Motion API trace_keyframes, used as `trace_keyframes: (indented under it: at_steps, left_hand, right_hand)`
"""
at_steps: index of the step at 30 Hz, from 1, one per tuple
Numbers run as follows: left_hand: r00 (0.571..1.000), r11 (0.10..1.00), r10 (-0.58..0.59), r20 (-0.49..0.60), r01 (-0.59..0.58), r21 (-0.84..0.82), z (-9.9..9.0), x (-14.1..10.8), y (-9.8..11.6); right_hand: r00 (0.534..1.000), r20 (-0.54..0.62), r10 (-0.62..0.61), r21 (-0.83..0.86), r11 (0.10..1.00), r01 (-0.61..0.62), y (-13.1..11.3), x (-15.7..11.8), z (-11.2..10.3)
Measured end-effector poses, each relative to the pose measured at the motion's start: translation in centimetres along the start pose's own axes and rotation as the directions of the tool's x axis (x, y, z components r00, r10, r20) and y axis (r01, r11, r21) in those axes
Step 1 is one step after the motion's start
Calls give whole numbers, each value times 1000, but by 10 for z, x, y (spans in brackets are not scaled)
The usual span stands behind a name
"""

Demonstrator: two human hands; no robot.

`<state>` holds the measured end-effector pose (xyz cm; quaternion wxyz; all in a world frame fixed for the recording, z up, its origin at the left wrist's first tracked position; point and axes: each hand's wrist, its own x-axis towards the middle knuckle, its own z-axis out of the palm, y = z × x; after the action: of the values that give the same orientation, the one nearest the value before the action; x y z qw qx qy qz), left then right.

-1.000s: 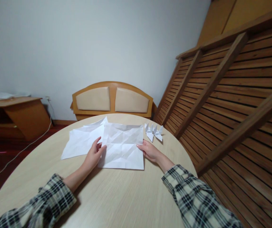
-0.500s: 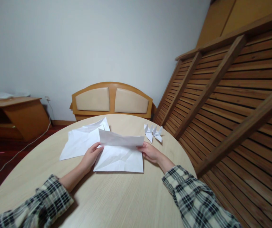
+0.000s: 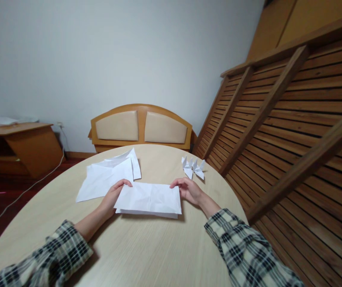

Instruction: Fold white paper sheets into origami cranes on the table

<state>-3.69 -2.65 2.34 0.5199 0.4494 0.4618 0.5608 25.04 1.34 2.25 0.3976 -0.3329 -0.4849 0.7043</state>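
Note:
A creased white sheet of paper (image 3: 148, 199), doubled over with its fold at the far side, is held a little over the round table. At its far left corner, my left hand (image 3: 114, 198) pinches the paper with the thumb hidden. My right hand (image 3: 190, 191) grips the opposite far corner, fingers curled. Just beyond my left hand lie several loose white sheets (image 3: 105, 177), overlapping and wrinkled. Past my right hand stand two small folded paper figures (image 3: 193, 167) with pointed tips, side by side.
The pale round wooden table (image 3: 159, 251) fills the foreground. Behind it stands a padded headboard (image 3: 141, 125) against the wall. A slatted wooden frame (image 3: 278, 131) leans at the right. At the left are a wooden desk (image 3: 33, 147) and a white cable (image 3: 30, 191) on the floor.
The raised far half of the sheet has come down toward me over the near half, so the paper is now doubled. Both hands stay at its sides.

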Motion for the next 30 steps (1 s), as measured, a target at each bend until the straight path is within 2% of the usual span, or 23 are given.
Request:
trace_keyframes:
  at_steps: [5, 9, 11, 14, 16, 18, 20, 24, 27, 30]
  left_hand:
    - [997, 1000, -25, 72, 23, 16, 2, -1, -3]
    - [996, 1000, -14, 91, 15, -13, 5, -1, -3]
    - [999, 998, 1, 34, 1, -68, 7, 1, -2]
    - [996, 961, -86, -9, 81, -263, 9, 2, 0]
    - [990, 898, -127, 54, 138, -419, 13, 1, 0]
    - [988, 869, -89, 129, 140, -475, 17, -2, 0]
    - [972, 868, -91, 217, 185, -460, 24, -7, -4]
    - [956, 892, -112, 272, 217, -396, 39, -16, -16]
    - [960, 916, -90, 264, 183, -356, 49, -18, -22]
    - [980, 942, -84, 178, 136, -305, 53, -17, -22]
  right_hand:
    - [1000, 9, 0, -165, 986, 2, 2, -2, 9]
    - [970, 153, 187, -279, 950, -139, 6, -4, 19]
    - [974, 152, 167, -287, 951, -118, 7, -4, 21]
    - [995, 74, 61, -235, 971, -41, 9, -1, 22]
    - [1000, 16, -12, -180, 984, 15, 11, 3, 22]
    - [997, -32, -71, -135, 989, 66, 12, 6, 22]
    - [992, -70, -107, -113, 989, 99, 14, 9, 24]
    - [989, -82, -121, -98, 989, 113, 18, 10, 31]
    - [992, -70, -108, -84, 991, 102, 21, 9, 39]
    - [993, -64, -100, -75, 993, 95, 22, 8, 45]
